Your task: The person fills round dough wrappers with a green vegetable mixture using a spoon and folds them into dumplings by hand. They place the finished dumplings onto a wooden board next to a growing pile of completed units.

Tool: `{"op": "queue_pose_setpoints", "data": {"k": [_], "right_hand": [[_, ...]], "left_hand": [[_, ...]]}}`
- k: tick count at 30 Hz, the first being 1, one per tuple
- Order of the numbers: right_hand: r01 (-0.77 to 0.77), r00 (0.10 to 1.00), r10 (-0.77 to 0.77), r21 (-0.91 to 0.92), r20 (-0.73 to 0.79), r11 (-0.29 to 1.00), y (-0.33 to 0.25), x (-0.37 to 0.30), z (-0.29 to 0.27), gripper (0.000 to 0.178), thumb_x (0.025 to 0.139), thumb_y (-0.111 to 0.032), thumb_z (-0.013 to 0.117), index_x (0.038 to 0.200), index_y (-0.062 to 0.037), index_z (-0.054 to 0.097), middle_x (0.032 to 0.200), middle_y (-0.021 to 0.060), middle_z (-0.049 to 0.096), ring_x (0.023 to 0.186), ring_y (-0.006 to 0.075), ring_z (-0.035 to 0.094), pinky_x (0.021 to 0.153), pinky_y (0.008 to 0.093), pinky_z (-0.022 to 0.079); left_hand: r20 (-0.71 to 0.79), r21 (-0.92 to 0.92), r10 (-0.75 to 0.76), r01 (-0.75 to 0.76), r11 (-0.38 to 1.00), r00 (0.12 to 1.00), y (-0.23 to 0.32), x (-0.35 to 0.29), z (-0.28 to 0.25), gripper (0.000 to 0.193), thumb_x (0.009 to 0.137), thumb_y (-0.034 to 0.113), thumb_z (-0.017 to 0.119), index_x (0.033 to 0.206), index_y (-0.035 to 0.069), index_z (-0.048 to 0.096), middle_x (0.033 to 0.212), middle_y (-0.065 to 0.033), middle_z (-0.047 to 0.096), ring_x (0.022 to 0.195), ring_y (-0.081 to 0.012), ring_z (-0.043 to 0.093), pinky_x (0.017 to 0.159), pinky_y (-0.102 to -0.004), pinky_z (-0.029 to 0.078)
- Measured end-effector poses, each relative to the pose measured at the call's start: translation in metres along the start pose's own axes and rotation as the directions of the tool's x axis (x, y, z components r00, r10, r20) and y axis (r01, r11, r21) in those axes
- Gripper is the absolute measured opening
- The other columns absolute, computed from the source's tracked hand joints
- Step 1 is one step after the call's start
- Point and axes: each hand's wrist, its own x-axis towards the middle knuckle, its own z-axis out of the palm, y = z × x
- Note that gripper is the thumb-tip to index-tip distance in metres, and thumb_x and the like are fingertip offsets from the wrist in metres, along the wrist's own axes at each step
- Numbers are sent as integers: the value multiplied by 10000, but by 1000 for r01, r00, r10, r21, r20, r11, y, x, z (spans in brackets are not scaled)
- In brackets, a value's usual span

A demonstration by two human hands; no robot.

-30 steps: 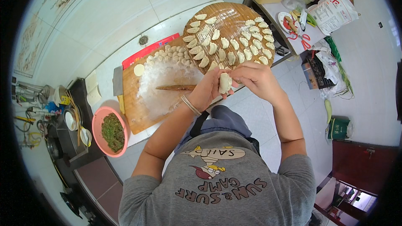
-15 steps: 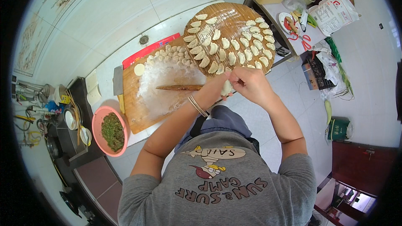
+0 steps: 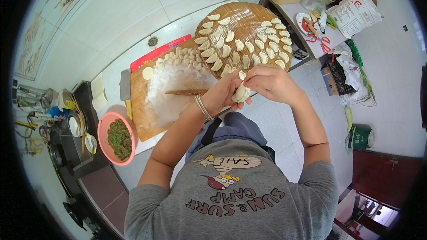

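Observation:
A pale dumpling [image 3: 241,93] with a pleated edge rests in my left hand [image 3: 223,94], whose fingers curl round it from beneath. At the dumpling's far end, the thumb and fingertips of my right hand [image 3: 270,83] pinch the dough edge. Both hands are just off the near rim of a round wooden board [image 3: 255,18], where several finished dumplings [image 3: 226,51] lie in loose rows. Left of my hands, a wooden rolling pin [image 3: 184,92] lies on a floured rectangular board [image 3: 141,102], partly hidden by my left forearm.
Dough pieces [image 3: 184,58] and one flat wrapper [image 3: 147,73] sit on the floured board. A cleaver [image 3: 125,86] lies at its left edge, beside a pink bowl [image 3: 103,138] of green filling [image 3: 119,140]. A side table at right holds red scissors [image 3: 324,44] and a white sack [image 3: 356,12].
The dumpling has turned and shows more fully between my hands. My right hand has shifted slightly right, and my left forearm a little left.

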Motion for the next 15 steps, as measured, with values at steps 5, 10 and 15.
{"op": "queue_pose_setpoints", "data": {"k": [5,10,15], "right_hand": [[2,1000,-2,-90,3,996,1,0,6,167,651,-37,664,809,-56,614,695,63,541,678,248,577,576,356,483],[-28,999,32,-163,20,986,16,-8,19,219,650,-38,651,866,-50,618,707,71,546,692,256,590,579,353,482],[-521,847,527,85,-75,849,27,-10,32,209,763,-75,630,963,-13,624,751,130,590,759,296,623,621,368,495]], "left_hand": [[-9,12,-42,42,999,999,-4,8,-7,644,950,546,169,1084,46,552,852,-114,651,626,-137,570,548,-242,423],[-57,-37,-68,66,997,996,-11,26,-15,632,948,542,184,1079,47,555,846,-112,650,621,-141,570,550,-241,429],[-159,-163,-61,35,986,985,-26,55,-35,605,948,528,199,1072,51,548,842,-96,640,631,-145,572,546,-234,430]]}}
